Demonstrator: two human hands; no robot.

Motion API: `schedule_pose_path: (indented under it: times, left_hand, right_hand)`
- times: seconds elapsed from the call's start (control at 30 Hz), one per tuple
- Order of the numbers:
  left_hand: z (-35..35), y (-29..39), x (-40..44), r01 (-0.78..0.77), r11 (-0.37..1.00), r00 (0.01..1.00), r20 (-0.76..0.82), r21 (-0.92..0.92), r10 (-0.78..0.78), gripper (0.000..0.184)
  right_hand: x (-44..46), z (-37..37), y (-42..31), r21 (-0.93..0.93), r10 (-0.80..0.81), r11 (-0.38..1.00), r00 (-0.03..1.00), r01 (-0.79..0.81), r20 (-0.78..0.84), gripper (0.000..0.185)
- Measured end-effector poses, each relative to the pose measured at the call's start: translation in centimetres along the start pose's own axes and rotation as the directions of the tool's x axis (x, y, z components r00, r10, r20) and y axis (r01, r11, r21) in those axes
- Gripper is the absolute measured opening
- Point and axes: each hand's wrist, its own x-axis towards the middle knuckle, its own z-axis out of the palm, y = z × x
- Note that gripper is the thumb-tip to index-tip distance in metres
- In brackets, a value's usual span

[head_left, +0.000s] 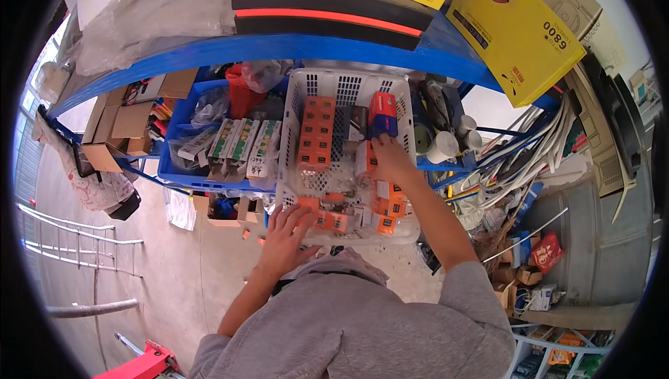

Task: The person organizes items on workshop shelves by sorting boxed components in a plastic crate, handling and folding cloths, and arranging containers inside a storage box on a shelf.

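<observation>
A white plastic basket (289, 111) stands in front of me with several small orange boxes inside. My right hand (391, 158) reaches into its right half, fingers bent at an orange box (365, 159), just below a red and blue box (382, 114). Whether the fingers grip that box is hard to tell. My left hand (284, 236) rests at the basket's near left edge with its fingers apart, close to an orange box (309, 203). A block of orange boxes (317, 133) stands upright at the basket's back left.
Left of the basket, a blue bin (167, 152) holds green and white cartons (240, 143). White cups (442, 148) stand on the right. A blue shelf beam (313, 47) crosses above, bearing yellow boxes (519, 37). Cable bundles (519, 152) hang at right.
</observation>
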Motion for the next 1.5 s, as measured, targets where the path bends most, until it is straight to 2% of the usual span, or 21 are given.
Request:
schedule_pose_path:
  times: [0.1,0.2,0.43,0.5,0.7,0.77,0.8,0.83,0.87,0.9,0.97,1.0,1.1,1.17,1.23,1.3,1.33,1.37,1.4,1.43,1.5]
  left_hand:
    - [-0.4,0.2,0.1,0.012,0.999,1.0,0.004,-0.03,-0.011,0.08]
    - [-0.5,0.3,0.3,0.022,0.998,1.0,0.0,-0.055,-0.022,0.078]
    - [-0.3,0.0,0.1,0.014,1.0,1.0,0.017,-0.011,-0.014,0.077]
    - [-0.4,0.1,0.1,0.017,1.0,1.0,0.009,-0.018,-0.016,0.077]
    - [-0.3,-0.1,0.7,0.014,0.999,0.998,-0.053,-0.046,-0.017,0.076]
    - [-0.3,-0.4,0.8,0.002,0.999,0.998,-0.061,-0.042,-0.005,0.076]
    - [-0.5,-0.5,0.9,0.005,0.999,0.998,-0.064,-0.054,-0.008,0.076]
    - [-0.5,-0.4,0.9,0.009,0.997,0.998,-0.064,-0.072,-0.014,0.075]
    - [-0.4,-0.3,1.0,0.009,0.997,0.998,-0.062,-0.08,-0.014,0.075]
    - [-0.4,-0.3,1.0,0.005,0.997,0.998,-0.068,-0.078,-0.01,0.075]
    - [-0.3,-0.4,1.0,-0.009,0.997,0.998,-0.069,-0.08,0.003,0.075]
    - [-0.2,-0.4,0.9,-0.01,0.997,0.997,-0.074,-0.072,0.005,0.074]
    - [0.1,-0.7,0.9,-0.008,0.998,0.998,-0.067,-0.062,0.004,0.073]
    - [0.3,-0.6,0.7,-0.003,0.997,0.999,-0.046,-0.071,0.0,0.073]
    - [0.3,-0.6,0.8,0.02,0.995,0.997,-0.077,-0.102,-0.028,0.08]
    - [0.1,-0.4,0.9,0.02,0.994,0.997,-0.066,-0.105,-0.027,0.08]
    - [0.1,-0.4,0.9,0.026,0.995,0.997,-0.064,-0.097,-0.032,0.081]
    - [0.0,-0.3,1.0,0.027,0.994,0.997,-0.066,-0.103,-0.034,0.081]
    - [-0.1,-0.3,1.0,0.031,0.994,0.997,-0.064,-0.103,-0.038,0.081]
    - [-0.1,-0.2,0.9,0.034,0.994,0.997,-0.06,-0.1,-0.04,0.081]
    - [0.1,-0.3,0.8,0.027,0.995,0.998,-0.052,-0.1,-0.033,0.081]
  right_hand:
    - [-1.0,-3.9,-1.6,0.122,-0.005,0.992,0.993,0.019,-0.118,0.106]
    - [-0.2,-7.8,-3.3,0.267,-0.05,0.947,0.905,0.177,-0.423,0.107]
    - [14.8,-6.4,-4.8,0.277,-0.178,0.889,0.831,0.365,-0.527,0.104]
    - [18.3,-4.3,-5.1,0.258,-0.195,0.907,0.874,0.333,-0.444,0.105]
    - [19.9,-0.3,-5.1,0.119,-0.286,0.906,0.795,0.406,-0.535,0.088]
    - [17.2,-1.8,-5.0,0.186,-0.173,0.875,0.649,0.446,-0.741,0.085]
    - [15.4,-3.2,-5.3,0.185,-0.172,0.877,0.65,0.443,-0.74,0.085]
    - [13.2,-4.5,-5.5,0.558,0.111,0.799,0.859,0.222,-0.5,0.08]
    - [11.9,-5.0,-5.6,0.8,0.32,0.594,0.938,-0.086,-0.137,0.074]
    - [12.0,-4.1,-5.4,0.799,0.326,0.594,0.936,-0.094,-0.132,0.074]
    - [13.3,-1.3,-5.3,0.979,0.059,0.05,0.979,-0.2,0.197,0.069]
    - [14.0,-0.3,-5.3,0.978,0.068,0.045,0.977,-0.203,0.2,0.069]
    - [16.0,-0.2,-4.6,0.983,-0.121,-0.129,0.986,-0.133,0.118,0.072]
    - [14.8,-1.6,-3.5,0.969,-0.118,-0.052,0.965,-0.241,0.234,0.069]
    - [10.3,-5.0,-2.4,0.98,-0.017,-0.039,0.981,-0.195,0.194,0.059]
    - [7.0,-7.0,0.2,0.79,0.113,0.608,0.994,-0.08,0.014,0.049]
    - [5.6,-6.8,1.7,0.655,0.093,0.749,0.994,-0.103,0.05,0.046]
    - [4.4,-6.2,2.6,0.494,0.078,0.862,0.993,-0.111,0.088,0.043]
    - [3.8,-4.5,2.5,0.491,0.078,0.864,0.993,-0.114,0.093,0.043]
    - [3.4,-1.7,2.5,0.272,0.093,0.956,0.992,-0.113,0.084,0.034]
    - [2.1,1.0,1.1,0.042,0.107,0.993,0.992,-0.11,0.065,0.026]
